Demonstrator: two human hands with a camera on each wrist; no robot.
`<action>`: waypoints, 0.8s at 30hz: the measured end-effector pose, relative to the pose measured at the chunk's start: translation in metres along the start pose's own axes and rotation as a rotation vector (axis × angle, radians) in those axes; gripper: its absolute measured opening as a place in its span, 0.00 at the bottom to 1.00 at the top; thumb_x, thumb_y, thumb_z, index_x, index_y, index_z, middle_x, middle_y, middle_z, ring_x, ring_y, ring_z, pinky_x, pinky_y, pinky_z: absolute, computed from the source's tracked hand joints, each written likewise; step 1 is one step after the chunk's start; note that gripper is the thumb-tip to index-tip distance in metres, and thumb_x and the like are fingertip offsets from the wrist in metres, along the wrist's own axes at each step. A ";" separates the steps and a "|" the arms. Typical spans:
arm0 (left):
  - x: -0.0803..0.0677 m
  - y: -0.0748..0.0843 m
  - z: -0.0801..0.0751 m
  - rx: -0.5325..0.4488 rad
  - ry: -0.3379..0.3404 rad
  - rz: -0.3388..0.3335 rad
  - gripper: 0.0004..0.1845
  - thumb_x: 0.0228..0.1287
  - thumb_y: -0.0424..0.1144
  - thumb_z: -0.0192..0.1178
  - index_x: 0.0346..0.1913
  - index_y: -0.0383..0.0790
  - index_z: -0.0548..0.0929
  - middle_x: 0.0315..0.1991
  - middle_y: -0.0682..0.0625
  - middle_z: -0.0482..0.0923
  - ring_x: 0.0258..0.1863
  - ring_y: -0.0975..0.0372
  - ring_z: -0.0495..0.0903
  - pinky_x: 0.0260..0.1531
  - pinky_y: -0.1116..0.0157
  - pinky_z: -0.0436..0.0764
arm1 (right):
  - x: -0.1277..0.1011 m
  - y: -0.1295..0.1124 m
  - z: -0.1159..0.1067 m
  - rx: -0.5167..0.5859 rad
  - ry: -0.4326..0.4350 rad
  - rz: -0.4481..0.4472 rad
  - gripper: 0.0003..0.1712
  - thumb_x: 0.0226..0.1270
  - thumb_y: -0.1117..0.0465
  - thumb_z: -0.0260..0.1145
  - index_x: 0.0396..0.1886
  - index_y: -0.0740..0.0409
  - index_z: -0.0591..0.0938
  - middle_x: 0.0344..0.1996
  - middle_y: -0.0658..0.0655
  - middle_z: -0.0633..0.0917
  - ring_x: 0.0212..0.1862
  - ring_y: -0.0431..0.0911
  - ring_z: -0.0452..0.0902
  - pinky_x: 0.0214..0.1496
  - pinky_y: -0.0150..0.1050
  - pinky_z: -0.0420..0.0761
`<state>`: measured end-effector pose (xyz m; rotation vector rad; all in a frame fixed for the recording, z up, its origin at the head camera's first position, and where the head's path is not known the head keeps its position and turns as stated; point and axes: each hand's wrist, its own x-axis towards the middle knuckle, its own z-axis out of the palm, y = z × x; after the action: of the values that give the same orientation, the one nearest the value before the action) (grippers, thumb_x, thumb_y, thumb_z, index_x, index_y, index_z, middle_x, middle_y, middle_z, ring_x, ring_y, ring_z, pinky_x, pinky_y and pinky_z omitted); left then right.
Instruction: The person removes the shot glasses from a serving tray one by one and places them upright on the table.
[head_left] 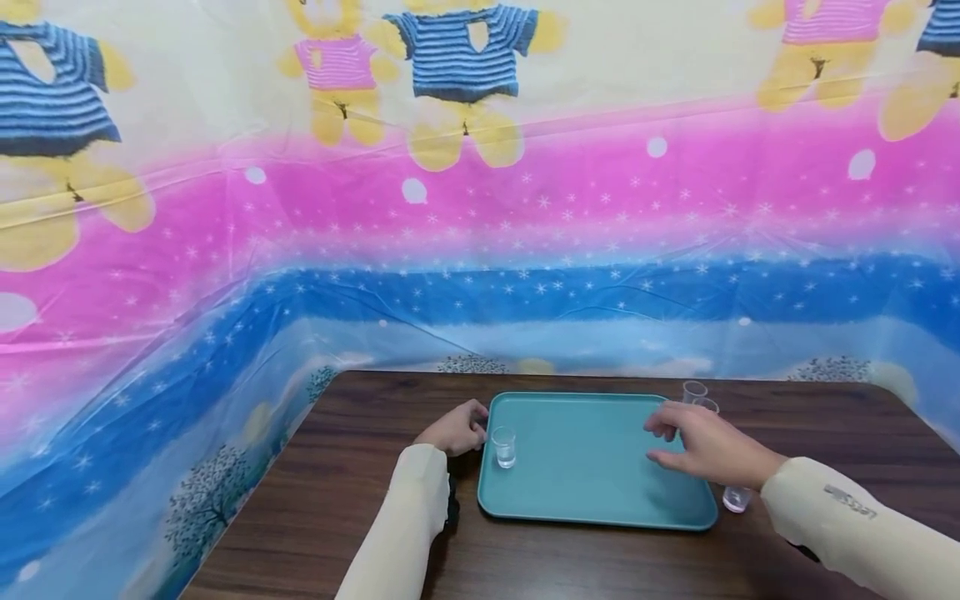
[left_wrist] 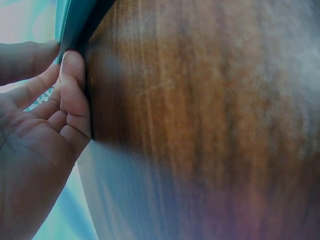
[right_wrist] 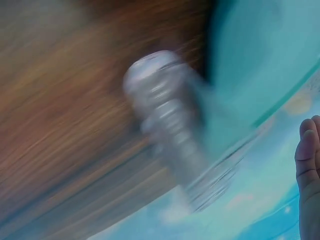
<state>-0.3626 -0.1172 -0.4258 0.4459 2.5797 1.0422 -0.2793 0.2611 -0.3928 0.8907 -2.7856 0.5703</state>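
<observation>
A teal tray point(head_left: 585, 467) lies on the wooden table. At its left rim is my left hand point(head_left: 457, 427), pinching the edge point(left_wrist: 66, 30) between thumb and curled fingers. On the tray's left side stands a small clear cup point(head_left: 505, 448) with clear liquid in the bottom. My right hand point(head_left: 708, 442) hovers over the tray's right part, fingers loosely bent and nothing in them. Behind it, two clear cups point(head_left: 694, 390) are partly hidden by the hand. Below the right wrist another cup point(head_left: 737, 499) shows only its lower part. A cup point(right_wrist: 170, 110) appears blurred in the right wrist view.
The dark wooden table point(head_left: 360, 492) extends on both sides of the tray. A printed cloth point(head_left: 480, 292) with bears and snowflakes hangs around the table's back and left side.
</observation>
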 end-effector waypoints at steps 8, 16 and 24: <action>0.000 -0.001 0.000 0.001 0.004 -0.009 0.18 0.68 0.29 0.48 0.59 0.35 0.67 0.38 0.44 0.74 0.32 0.56 0.74 0.26 0.62 0.67 | 0.036 -0.031 0.021 0.035 0.000 -0.071 0.17 0.60 0.53 0.69 0.48 0.50 0.80 0.40 0.42 0.79 0.39 0.38 0.76 0.39 0.37 0.77; -0.001 -0.003 0.000 0.013 0.006 -0.015 0.18 0.68 0.31 0.48 0.60 0.36 0.67 0.35 0.46 0.74 0.31 0.56 0.75 0.25 0.62 0.67 | 0.074 -0.067 0.050 0.108 -0.018 -0.035 0.20 0.59 0.54 0.70 0.50 0.53 0.80 0.39 0.46 0.80 0.40 0.41 0.76 0.41 0.39 0.77; 0.001 -0.003 -0.001 0.034 0.009 -0.007 0.18 0.67 0.30 0.49 0.59 0.35 0.68 0.38 0.46 0.75 0.30 0.57 0.75 0.28 0.63 0.69 | 0.104 -0.099 0.079 0.188 -0.041 -0.021 0.22 0.60 0.56 0.70 0.51 0.59 0.79 0.41 0.53 0.79 0.40 0.45 0.75 0.38 0.40 0.76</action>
<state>-0.3646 -0.1198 -0.4277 0.4407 2.6084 1.0016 -0.3080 0.0999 -0.4074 0.9765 -2.7902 0.8307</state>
